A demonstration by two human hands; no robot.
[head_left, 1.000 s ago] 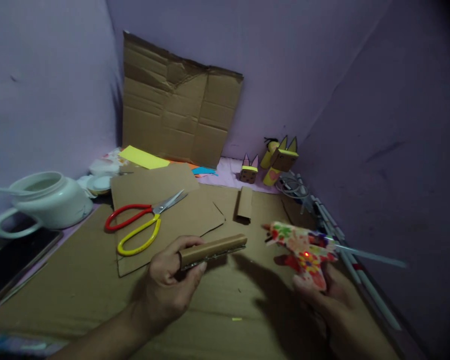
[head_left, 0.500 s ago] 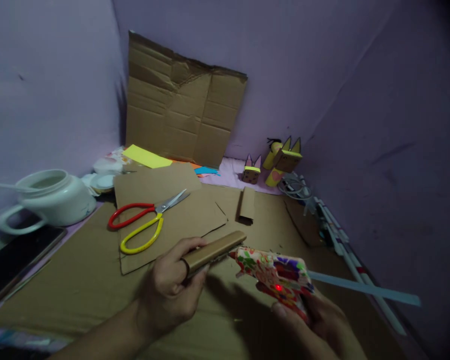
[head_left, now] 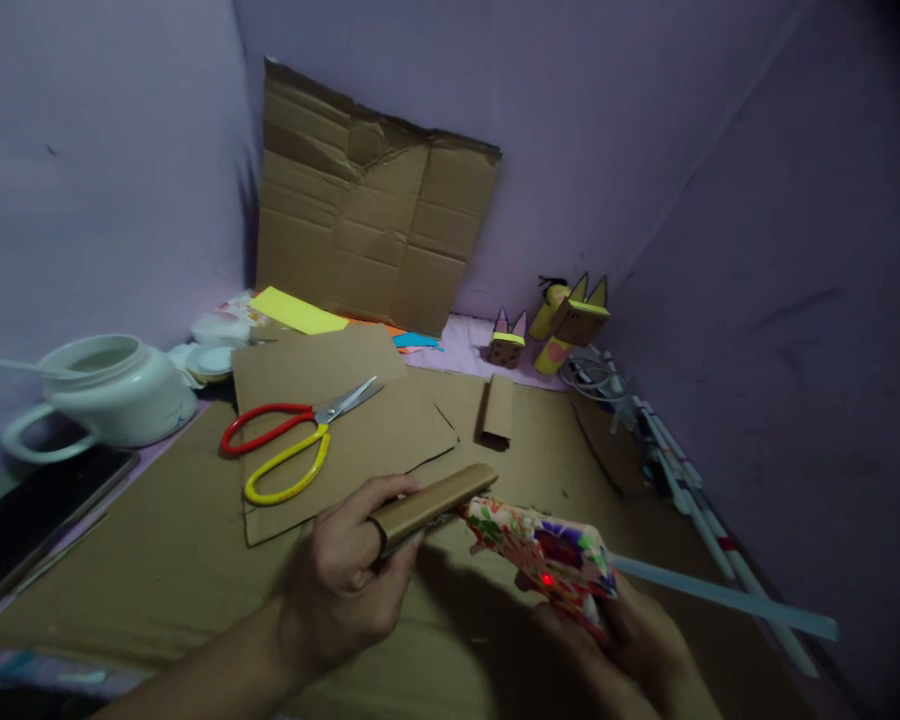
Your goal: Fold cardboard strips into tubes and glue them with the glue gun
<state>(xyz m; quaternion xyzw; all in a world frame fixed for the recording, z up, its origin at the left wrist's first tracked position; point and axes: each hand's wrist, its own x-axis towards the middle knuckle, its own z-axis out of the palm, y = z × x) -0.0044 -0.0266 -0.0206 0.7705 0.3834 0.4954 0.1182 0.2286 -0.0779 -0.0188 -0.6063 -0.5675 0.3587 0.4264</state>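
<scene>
My left hand (head_left: 356,580) is closed round one end of a folded brown cardboard tube (head_left: 435,508), which slants up to the right. In my right hand (head_left: 615,640) is a flower-patterned glue gun (head_left: 536,545) with a red light lit and a long pale glue stick (head_left: 727,597) out of its back. The gun's nozzle is at the tube's lower edge, near its far end; whether it touches cannot be made out. Beyond them lies a second small cardboard tube (head_left: 498,408) on the cardboard-covered table.
Scissors (head_left: 289,470) with red and yellow handles lie on a cardboard sheet (head_left: 390,425). At left are a white pot (head_left: 124,395) and a phone (head_left: 45,515). Cardboard animal figures (head_left: 577,325) stand at the back; glue sticks (head_left: 690,500) lie at right.
The glue gun has shifted slightly to the left along the tube's underside, still in my right hand. My left hand keeps hold of the tube, and the whole view has shifted a little.
</scene>
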